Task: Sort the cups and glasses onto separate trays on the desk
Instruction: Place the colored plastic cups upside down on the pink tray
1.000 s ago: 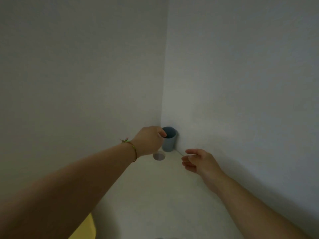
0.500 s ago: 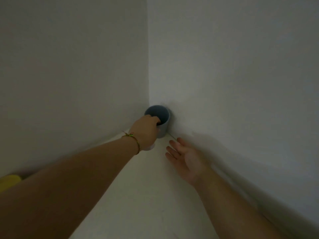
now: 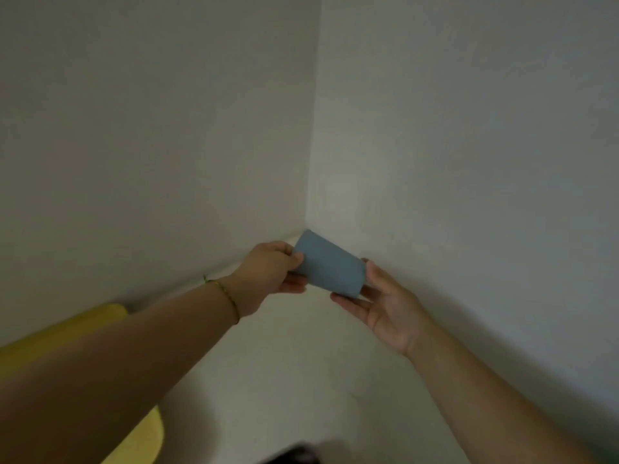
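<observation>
Your left hand (image 3: 271, 272) is gripping the blue cup (image 3: 330, 264), now tipped sideways over the desk (image 3: 284, 380) corner. Your right hand (image 3: 385, 306), fingers flat, is now touching it.

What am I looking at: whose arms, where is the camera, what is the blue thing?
No machine here: a person works with bare hands. The one picture comes from a camera on their head, looking forward and down into a corner where two walls meet a white desk. The left hand, bracelet on its wrist, grips a blue cup, held off the desk and tilted on its side. The open right hand supports the cup's wider end. At lower left lies a yellow tray, partly hidden by the left arm. The dark thing at the bottom edge is too blurred to name.
</observation>
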